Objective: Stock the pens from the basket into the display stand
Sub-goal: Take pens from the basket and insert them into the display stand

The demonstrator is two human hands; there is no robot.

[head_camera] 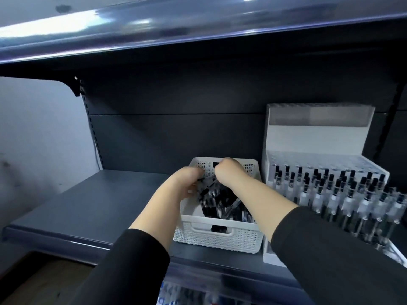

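Note:
A white perforated basket [220,237] stands on the dark shelf, holding a loose pile of black-and-clear pens [222,205]. Both hands are inside it. My left hand [184,183] curls its fingers round pens at the basket's left side. My right hand [228,172] reaches over the far half with its fingers curled down on a pen. To the right stands the white display stand [293,139], its front rows filled with several upright pens [343,194]; the back holes are bare.
The dark shelf [88,208] stretches left of the basket. Another shelf edge [198,29] hangs overhead. Packaged goods show on the level below [187,293]. A pale wall lies at the left.

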